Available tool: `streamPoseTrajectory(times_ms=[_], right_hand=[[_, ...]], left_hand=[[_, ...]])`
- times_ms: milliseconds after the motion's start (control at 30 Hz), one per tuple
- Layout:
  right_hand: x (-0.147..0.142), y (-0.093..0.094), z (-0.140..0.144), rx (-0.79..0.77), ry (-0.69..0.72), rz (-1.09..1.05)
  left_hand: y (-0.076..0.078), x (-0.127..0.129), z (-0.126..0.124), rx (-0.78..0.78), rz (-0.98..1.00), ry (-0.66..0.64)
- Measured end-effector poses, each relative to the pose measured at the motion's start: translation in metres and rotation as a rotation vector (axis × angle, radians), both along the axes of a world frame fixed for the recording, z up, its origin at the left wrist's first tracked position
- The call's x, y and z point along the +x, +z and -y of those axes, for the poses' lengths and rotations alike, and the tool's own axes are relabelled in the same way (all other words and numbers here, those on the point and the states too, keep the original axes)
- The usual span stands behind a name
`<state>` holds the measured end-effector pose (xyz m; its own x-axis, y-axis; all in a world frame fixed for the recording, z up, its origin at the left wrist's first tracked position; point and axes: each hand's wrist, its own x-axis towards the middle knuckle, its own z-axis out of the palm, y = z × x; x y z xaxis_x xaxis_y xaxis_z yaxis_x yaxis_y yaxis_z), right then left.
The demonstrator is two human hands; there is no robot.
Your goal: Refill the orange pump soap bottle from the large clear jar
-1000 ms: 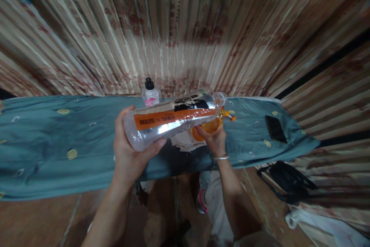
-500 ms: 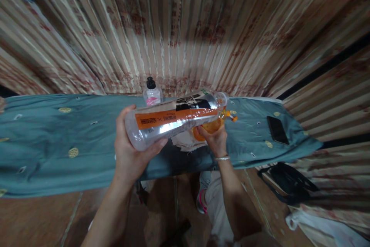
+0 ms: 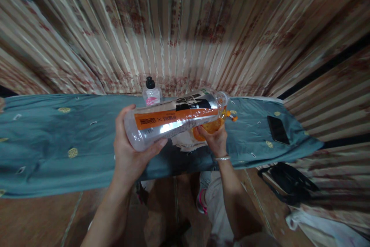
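Gripping a big clear bottle (image 3: 173, 118) near its base, my left hand (image 3: 128, 150) tips it on its side, mouth to the right, above the teal cloth (image 3: 58, 147). My right hand (image 3: 215, 139) closes around an orange bottle (image 3: 211, 126) just under that mouth. Far behind stands a small black-capped bottle (image 3: 151, 92); a phone (image 3: 277, 129) lies at right.

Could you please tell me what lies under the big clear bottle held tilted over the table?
Under the big clear bottle, the right hand holds a small orange container beneath its mouth. A crumpled whitish cloth lies on the teal table cover. The container's top is hidden by the bottle.
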<state>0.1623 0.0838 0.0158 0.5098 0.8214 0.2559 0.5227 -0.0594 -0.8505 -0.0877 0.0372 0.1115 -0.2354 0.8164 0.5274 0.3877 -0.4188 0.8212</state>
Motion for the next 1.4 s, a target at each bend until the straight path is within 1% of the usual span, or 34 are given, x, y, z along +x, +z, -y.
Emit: streamPoseTrajectory(times_ms=[267, 467, 833, 933, 1100, 1233, 1400], right_hand=[[-0.0007, 0.0001, -0.0006, 0.032, -0.003, 0.046], [-0.0004, 0.0016, 0.0005, -0.002, 0.008, 0.019], [-0.0002, 0.0003, -0.0004, 0.031, 0.025, 0.007], [0.0002, -0.0001, -0.0002, 0.021, 0.011, 0.014], [0.0002, 0.0014, 0.0001, -0.004, 0.014, 0.001], [-0.0005, 0.0021, 0.0001, 0.0, 0.002, 0.002], [-0.0005, 0.0019, 0.0003, -0.003, -0.002, 0.021]], left_hand=[[0.0006, 0.0019, 0.0002, 0.006, 0.021, -0.006], [0.0009, 0.0008, 0.0002, 0.004, 0.008, 0.003], [-0.0017, 0.0005, -0.0015, 0.011, 0.014, 0.004], [-0.0002, 0.0009, -0.0006, -0.019, 0.023, 0.002], [0.0025, 0.0023, 0.0, -0.006, 0.016, 0.001], [0.0025, 0.0023, -0.0001, -0.005, -0.005, 0.01], [0.0015, 0.0017, -0.0005, -0.007, 0.015, 0.003]])
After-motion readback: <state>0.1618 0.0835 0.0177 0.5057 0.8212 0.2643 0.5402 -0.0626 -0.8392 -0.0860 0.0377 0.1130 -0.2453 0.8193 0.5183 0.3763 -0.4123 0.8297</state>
